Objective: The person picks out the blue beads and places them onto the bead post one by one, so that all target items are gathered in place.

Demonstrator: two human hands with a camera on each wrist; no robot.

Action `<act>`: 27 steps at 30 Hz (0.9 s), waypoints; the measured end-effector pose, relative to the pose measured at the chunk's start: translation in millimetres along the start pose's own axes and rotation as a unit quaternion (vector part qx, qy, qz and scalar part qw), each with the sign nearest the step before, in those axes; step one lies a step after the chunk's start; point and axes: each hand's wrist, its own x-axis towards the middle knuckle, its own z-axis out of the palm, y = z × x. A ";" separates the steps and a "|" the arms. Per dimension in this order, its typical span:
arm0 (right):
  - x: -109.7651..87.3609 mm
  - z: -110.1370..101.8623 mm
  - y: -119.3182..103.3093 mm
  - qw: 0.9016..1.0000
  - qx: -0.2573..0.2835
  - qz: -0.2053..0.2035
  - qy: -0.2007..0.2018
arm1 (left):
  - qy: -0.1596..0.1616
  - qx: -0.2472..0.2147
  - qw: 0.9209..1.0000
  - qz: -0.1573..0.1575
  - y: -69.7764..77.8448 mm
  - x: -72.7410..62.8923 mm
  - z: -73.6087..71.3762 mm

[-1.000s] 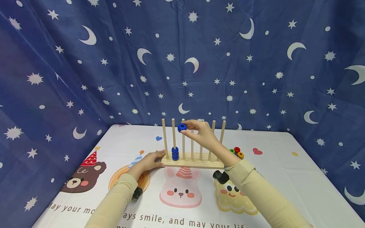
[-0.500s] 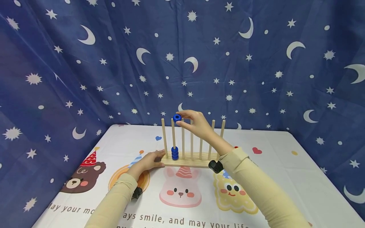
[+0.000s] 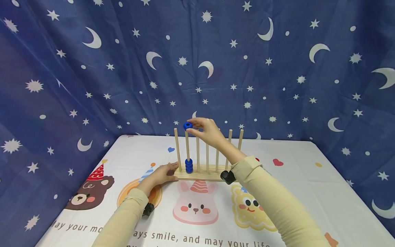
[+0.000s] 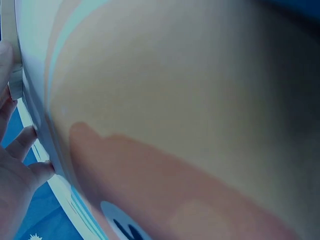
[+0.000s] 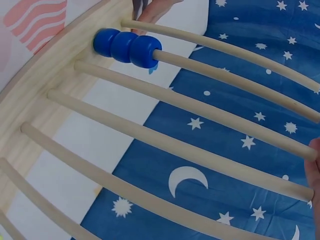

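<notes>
A wooden rack (image 3: 205,175) with a row of upright pegs stands on the table. Three blue beads (image 3: 189,166) are stacked at the bottom of its second peg from the left; the right wrist view shows these stacked beads (image 5: 126,47) close up. My right hand (image 3: 209,132) pinches another blue bead (image 3: 188,126) between thumb and fingers, right at the top of that second peg. Whether the peg tip is inside the hole cannot be told. My left hand (image 3: 162,174) holds the left end of the base, thumb in front and fingers behind.
A white tablecloth (image 3: 296,171) with printed animals and lettering covers the table. Behind it hangs a blue curtain (image 3: 197,68) with moons and stars. A sliver of a red bead (image 3: 257,159) shows behind the right sleeve. Bare pegs (image 3: 240,139) rise under the right forearm.
My right hand has carried the blue bead left and up, from beside the third peg to the top of the second. The left hand stays on the base.
</notes>
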 end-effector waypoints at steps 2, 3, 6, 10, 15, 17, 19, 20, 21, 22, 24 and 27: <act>2.1 1.7 -0.6 1.000 -0.002 0.004 0.004 | 0.003 0.002 1.000 -0.001 -0.6 -0.6 -0.4; 3.2 2.9 -0.7 1.000 -0.005 0.008 0.007 | 0.004 0.003 1.000 0.000 -1.1 -0.8 -0.3; 6.2 6.5 -0.8 1.000 -0.015 0.022 0.012 | 0.006 0.004 1.000 0.001 -2.0 -1.3 -0.1; 8.0 11.1 -1.0 0.999 -0.031 0.033 0.019 | 0.006 0.002 1.000 0.008 -2.7 -1.2 0.8; 7.9 13.6 -2.3 0.998 -0.043 0.037 0.033 | 0.008 0.003 1.000 0.015 -2.6 -0.4 1.2; 7.6 14.0 -3.2 0.997 -0.047 0.041 0.033 | 0.008 0.006 1.000 0.015 -2.1 -0.4 0.9; 7.4 14.2 -4.1 0.997 -0.054 0.043 0.029 | 0.008 0.008 1.000 0.017 -0.9 -0.8 0.2; 7.3 14.3 -4.4 0.997 -0.057 0.043 0.026 | 0.008 0.009 1.000 0.017 0.1 -1.1 -0.2; 7.3 14.5 -4.7 0.997 -0.062 0.041 0.023 | 0.008 0.009 1.000 0.017 0.5 -1.1 -0.5; 7.3 14.5 -5.1 0.997 -0.065 0.040 0.020 | 0.008 0.007 1.000 0.017 0.6 -1.1 -0.5; 7.5 14.6 -5.2 0.996 -0.074 0.037 0.015 | 0.006 -0.004 1.000 0.016 -0.6 -0.7 -0.3; 7.7 14.2 -5.3 0.996 -0.080 0.037 0.010 | 0.008 -0.025 0.999 0.027 -8.8 2.3 3.1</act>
